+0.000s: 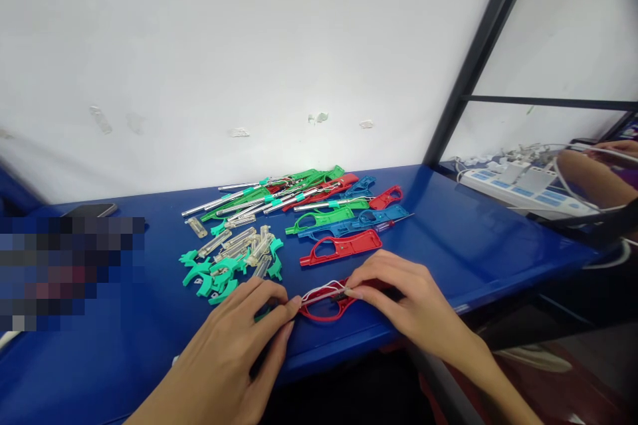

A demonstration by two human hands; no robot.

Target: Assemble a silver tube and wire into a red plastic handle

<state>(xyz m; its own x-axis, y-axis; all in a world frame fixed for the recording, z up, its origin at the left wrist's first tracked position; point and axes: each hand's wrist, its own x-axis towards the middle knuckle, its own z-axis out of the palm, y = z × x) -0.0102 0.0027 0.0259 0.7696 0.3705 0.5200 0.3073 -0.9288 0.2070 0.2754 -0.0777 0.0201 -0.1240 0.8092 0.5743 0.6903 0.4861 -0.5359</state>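
Note:
A red lighter casing half (326, 315) lies near the table's front edge, with thin white wires (326, 284) running along its top. My left hand (244, 332) is closed in a pinch at the casing's narrow left end; the exact part between its fingertips is partly hidden. My right hand (399, 289) pinches the wire end by a small dark part (340, 295) over the casing's right side. Behind the hands rests another red casing half (341, 247). Teal trigger pieces (199, 273) and clear plastic fuel tanks (239, 242) are heaped beyond my left hand.
Green casings (323, 218), blue casings (353, 222) and metal lighter tubes (249, 202) are piled toward the wall. A screwdriver (393, 222) lies beside them. A white power strip (523, 189) and another person's arm (588, 176) are at the right, past a black frame post (478, 60).

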